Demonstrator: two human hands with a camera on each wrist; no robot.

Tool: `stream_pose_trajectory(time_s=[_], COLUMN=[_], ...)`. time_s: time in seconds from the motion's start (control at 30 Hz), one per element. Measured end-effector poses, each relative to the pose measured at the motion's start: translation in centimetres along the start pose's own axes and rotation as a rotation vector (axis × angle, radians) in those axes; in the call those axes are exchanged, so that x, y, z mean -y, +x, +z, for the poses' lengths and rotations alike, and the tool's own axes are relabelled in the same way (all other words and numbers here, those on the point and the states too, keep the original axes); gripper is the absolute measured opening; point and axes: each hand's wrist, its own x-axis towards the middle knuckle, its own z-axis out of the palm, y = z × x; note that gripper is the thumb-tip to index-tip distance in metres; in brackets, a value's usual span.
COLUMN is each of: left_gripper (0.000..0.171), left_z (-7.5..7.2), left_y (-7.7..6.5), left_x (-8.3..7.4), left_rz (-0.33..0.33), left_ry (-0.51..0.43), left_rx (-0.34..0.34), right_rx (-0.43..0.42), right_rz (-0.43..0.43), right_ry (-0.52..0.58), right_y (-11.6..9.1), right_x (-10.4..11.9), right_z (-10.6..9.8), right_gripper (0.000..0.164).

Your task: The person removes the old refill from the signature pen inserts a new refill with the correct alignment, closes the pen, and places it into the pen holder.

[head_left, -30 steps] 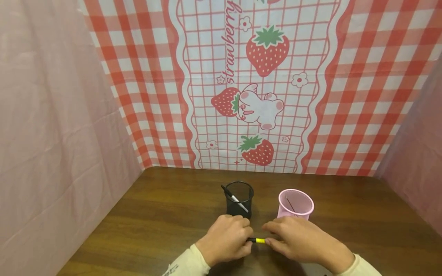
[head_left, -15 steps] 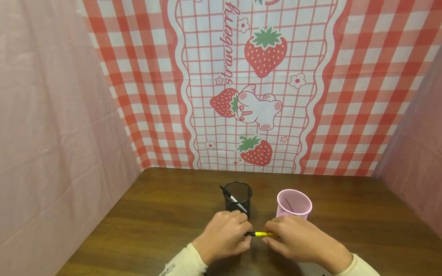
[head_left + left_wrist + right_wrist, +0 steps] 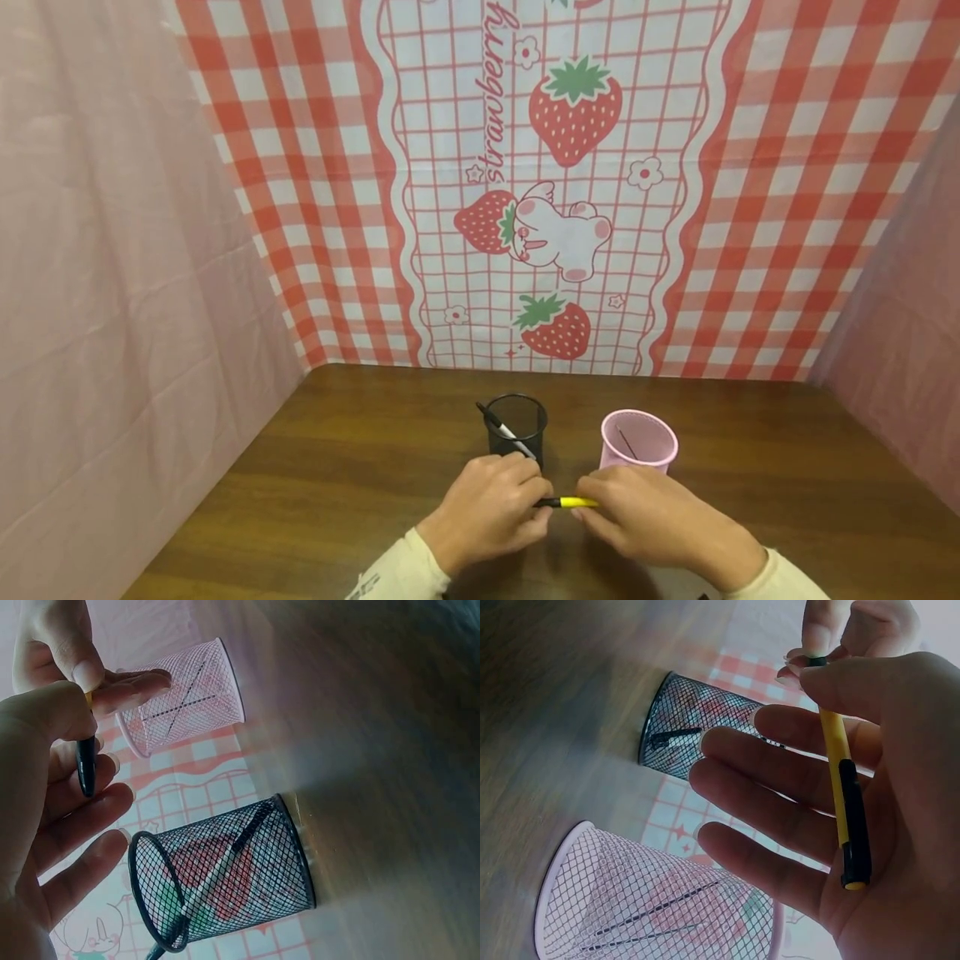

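A yellow-and-black pen point(image 3: 577, 502) lies sideways between my two hands. My left hand point(image 3: 487, 510) pinches its black end between thumb and index finger, and the black tip point(image 3: 87, 769) pokes out below that grip in the left wrist view. My right hand point(image 3: 648, 512) pinches the yellow part with the thumb. In the right wrist view the pen's yellow barrel point(image 3: 832, 742) and black clip point(image 3: 853, 806) run along the palm, while the other fingers are spread. Just beyond the hands stand a black mesh cup point(image 3: 495, 446) and a pink mesh cup point(image 3: 613, 454).
Leaning in the black cup is a black-and-white marker point(image 3: 510, 432). Thin dark sticks point(image 3: 660, 906) show through the pink cup's mesh. The brown wooden table point(image 3: 360, 442) ends at a red-checked strawberry cloth point(image 3: 337, 308), with pink cloth point(image 3: 150, 292) at the sides.
The right hand has gone from touching the pen's yellow end to holding it, with more yellow showing. Both hands and the pen have risen slightly in view. The cups have stayed put.
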Motion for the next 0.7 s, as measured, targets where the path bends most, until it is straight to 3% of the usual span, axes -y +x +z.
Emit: stream_pose_trajectory(time_s=[0.7], left_gripper=[0.011], left_z=[-0.7], left_y=[0.14], left_x=[0.89], left_rz=[-0.05], left_ry=[-0.039], left_rx=[0.012], right_rx=[-0.019], right_rz=[0.038], right_ry=[-0.003], right_y=[0.01], right_x=[-0.41], right_z=[-0.2], right_gripper=[0.027])
